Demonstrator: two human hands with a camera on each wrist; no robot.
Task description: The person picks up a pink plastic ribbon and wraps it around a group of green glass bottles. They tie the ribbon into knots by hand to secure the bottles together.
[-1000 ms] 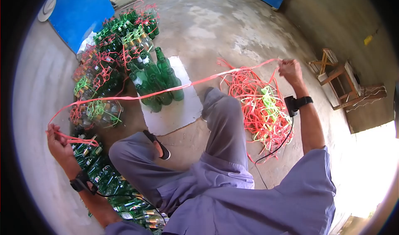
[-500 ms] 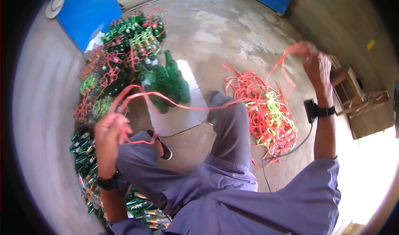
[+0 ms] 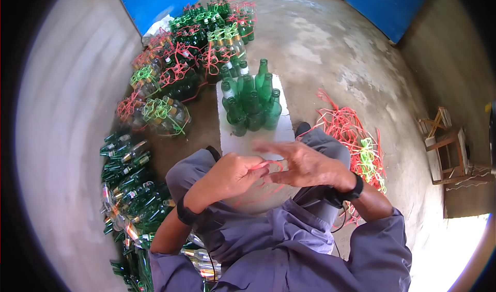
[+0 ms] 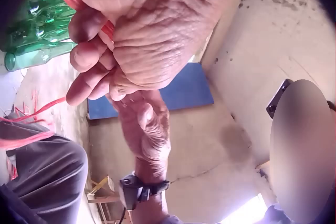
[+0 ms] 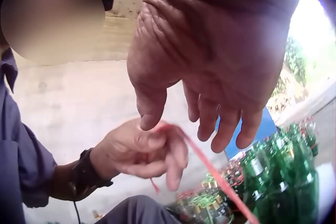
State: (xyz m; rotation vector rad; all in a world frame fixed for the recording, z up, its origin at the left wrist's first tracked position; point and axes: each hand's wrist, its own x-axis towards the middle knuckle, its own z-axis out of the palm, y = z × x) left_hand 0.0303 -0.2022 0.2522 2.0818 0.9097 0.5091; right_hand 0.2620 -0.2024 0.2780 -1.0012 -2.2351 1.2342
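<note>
On my screen, left hand (image 3: pixel 233 176) pinches red ribbon (image 5: pixel 219 179). Right hand (image 3: pixel 305 165) wide, just beside at 3 o'clock. Green bottles (image 3: pixel 253 105) at 12, ribbon heap (image 3: pixel 366 155) at 2.

Straight ahead now, see bottles (image 3: pixel 253 103) standing on the board (image 3: pixel 226 139)! Swing left: find bundles (image 3: pixel 183 59) at the back, loose bottles (image 3: pixel 132 176) nearer. Over to the right, catch the ribbon heap (image 3: pixel 364 150) just beside the knee (image 3: pixel 330 142), and farther out, furniture (image 3: pixel 463 150) by the wall (image 3: pixel 442 59).
</note>
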